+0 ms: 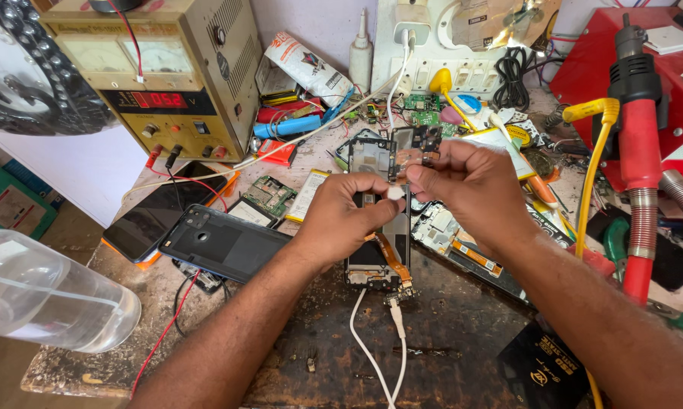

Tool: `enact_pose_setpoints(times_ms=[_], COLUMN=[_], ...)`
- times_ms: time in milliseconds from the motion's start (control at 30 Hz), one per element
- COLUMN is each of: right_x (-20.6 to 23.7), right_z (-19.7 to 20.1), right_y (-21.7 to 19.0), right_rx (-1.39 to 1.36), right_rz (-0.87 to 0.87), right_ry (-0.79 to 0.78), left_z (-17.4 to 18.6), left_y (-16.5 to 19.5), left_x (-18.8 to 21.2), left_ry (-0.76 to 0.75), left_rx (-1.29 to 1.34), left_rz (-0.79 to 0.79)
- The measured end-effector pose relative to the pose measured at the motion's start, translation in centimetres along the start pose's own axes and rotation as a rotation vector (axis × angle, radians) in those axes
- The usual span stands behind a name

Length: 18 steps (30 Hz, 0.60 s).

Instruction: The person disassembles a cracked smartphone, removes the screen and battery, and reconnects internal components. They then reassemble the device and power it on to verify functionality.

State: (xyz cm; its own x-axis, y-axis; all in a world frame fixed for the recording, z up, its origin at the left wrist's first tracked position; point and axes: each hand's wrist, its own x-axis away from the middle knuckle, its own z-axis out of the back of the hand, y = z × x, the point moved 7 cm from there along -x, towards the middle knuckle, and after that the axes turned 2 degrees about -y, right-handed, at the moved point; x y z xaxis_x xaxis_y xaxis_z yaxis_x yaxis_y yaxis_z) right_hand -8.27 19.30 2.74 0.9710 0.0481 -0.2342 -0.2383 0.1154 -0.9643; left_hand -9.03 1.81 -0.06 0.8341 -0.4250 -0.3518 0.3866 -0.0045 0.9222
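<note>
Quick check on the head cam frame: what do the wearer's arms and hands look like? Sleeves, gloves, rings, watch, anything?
Both forearms are bare as far as the frame shows; no sleeve edge is in view. The left hand and right hand wear no gloves. No ring, watch, strap or bracelet is visible on the fingers or wrists. No tape, markings or cables are attached to either arm. The arms enter from the bottom edge of the picture.

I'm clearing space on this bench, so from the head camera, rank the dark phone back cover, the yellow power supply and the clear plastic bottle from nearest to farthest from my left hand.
1. Dark phone back cover: just left of the left hand.
2. Yellow power supply: back left, beyond the cover.
3. Clear plastic bottle: far left edge of the view.
</note>
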Motion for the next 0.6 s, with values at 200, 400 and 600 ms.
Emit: enact_pose_setpoints(times_ms=[200,400,600], right_x=[1.2,-0.7,-4.0], right_z=[-0.2,1.1,3.4], right_y=[-0.8,-0.9,1.4], right_rx=[0.648,-0.08,-0.124], right_rz=[-0.017,0.06,-0.146], right_ry=[0.172,0.206,0.169], left_z=[0.1,-0.3,-0.4], left_y=[-0.8,-0.4,-0.2], left_x=[-0.1,0.2,-0.2], left_ry=[0.04,-0.006,-0.014], left_rx=[0.113,-0.02,0.205], left_rz=[0.121,0.048,0.027])
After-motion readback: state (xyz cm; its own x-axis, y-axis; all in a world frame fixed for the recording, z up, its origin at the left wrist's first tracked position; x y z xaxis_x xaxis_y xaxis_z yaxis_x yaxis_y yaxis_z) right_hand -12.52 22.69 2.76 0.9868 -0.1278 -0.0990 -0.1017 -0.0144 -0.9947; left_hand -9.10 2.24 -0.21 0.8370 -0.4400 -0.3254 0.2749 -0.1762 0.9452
